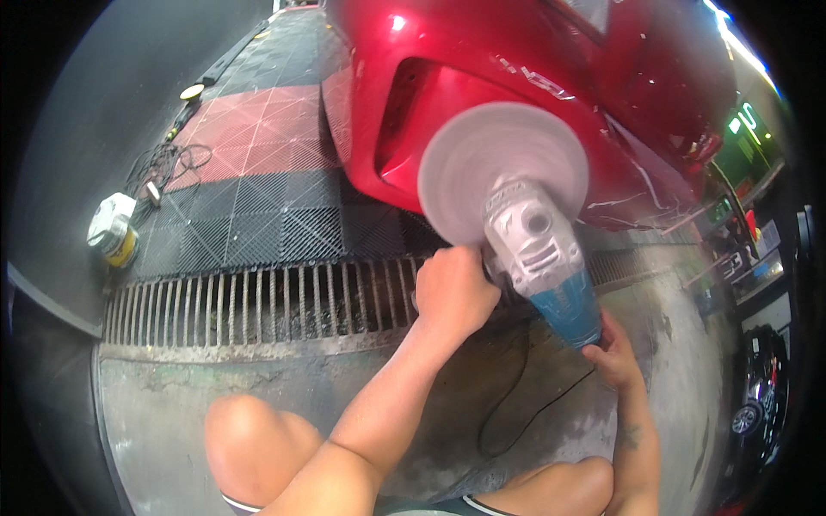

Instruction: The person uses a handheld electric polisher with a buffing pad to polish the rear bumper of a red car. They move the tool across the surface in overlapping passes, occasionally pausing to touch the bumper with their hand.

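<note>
An electric polisher (538,245) with a silver head and a blue body is held up in front of a glossy red car bumper (469,77). Its wide, pale round pad (456,163) looks smeared, as if spinning, and overlaps the bumper's lower corner; whether it touches cannot be told. My left hand (458,292) is closed in a fist around the side handle, mostly hidden by the fingers. At the rear of the blue body, my right hand (613,351) wraps round the casing, its fingers partly behind it.
A black power cord (516,434) loops over the concrete below the polisher. Past the slotted drain grate (258,305) lie black and red floor tiles (249,142). By the left wall are a white-and-yellow tub (114,232) and a tangled cable (172,163). My bent knees (249,439) frame the near floor.
</note>
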A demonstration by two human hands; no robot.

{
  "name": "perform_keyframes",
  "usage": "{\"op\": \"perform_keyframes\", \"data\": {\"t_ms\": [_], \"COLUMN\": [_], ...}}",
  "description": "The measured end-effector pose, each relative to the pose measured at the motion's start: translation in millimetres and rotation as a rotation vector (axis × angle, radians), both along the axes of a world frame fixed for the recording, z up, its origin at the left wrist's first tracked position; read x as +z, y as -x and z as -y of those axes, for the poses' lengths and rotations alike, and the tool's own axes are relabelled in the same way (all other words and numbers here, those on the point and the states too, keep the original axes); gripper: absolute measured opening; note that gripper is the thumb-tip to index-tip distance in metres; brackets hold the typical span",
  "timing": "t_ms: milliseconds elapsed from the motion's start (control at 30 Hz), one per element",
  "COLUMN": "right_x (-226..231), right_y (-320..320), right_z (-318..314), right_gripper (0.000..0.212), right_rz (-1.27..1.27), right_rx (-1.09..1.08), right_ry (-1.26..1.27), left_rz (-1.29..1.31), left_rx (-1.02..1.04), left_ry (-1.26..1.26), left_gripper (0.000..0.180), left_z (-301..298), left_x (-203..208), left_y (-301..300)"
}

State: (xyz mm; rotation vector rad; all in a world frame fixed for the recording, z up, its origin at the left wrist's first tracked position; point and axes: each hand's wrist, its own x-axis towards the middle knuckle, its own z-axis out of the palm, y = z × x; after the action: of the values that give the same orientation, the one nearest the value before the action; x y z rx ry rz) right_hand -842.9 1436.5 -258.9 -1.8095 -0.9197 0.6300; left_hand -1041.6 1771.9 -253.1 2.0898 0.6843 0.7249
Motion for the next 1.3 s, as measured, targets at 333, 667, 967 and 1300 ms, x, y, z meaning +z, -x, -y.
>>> {"op": "perform_keyframes", "data": {"t_ms": [333, 667, 967, 1300], "right_x": [64.5, -18.0, -29.4, -10.4], "right_y": [65.0, 71.8, 73.6, 85.1], "right_z": [-56.0, -80.7, -101.9, -82.4], "right_gripper": [0.114, 0.113, 0.102, 0.104], "right_rz": [0.290, 0.344, 0.352, 0.329], "right_rx": [0.104, 0.227, 0.156, 0.128], "right_ry": [0.173, 0.337, 0.238, 0.303], "left_rz": [0.007, -0.337, -0.259, -0.366], "left_rx": [0.018, 0.070, 0.097, 0.052], "left_ry": [0.323, 0.324, 0.246, 0.353], "left_gripper": [0.028, 0.026, 0.027, 0.033], "left_z": [-37.9, -32.8, -45.9, -39.0], "left_x": [-21.8, -57.6, -28.2, -18.6], "left_y": [45.6, 107.0, 107.5, 100.5]}}
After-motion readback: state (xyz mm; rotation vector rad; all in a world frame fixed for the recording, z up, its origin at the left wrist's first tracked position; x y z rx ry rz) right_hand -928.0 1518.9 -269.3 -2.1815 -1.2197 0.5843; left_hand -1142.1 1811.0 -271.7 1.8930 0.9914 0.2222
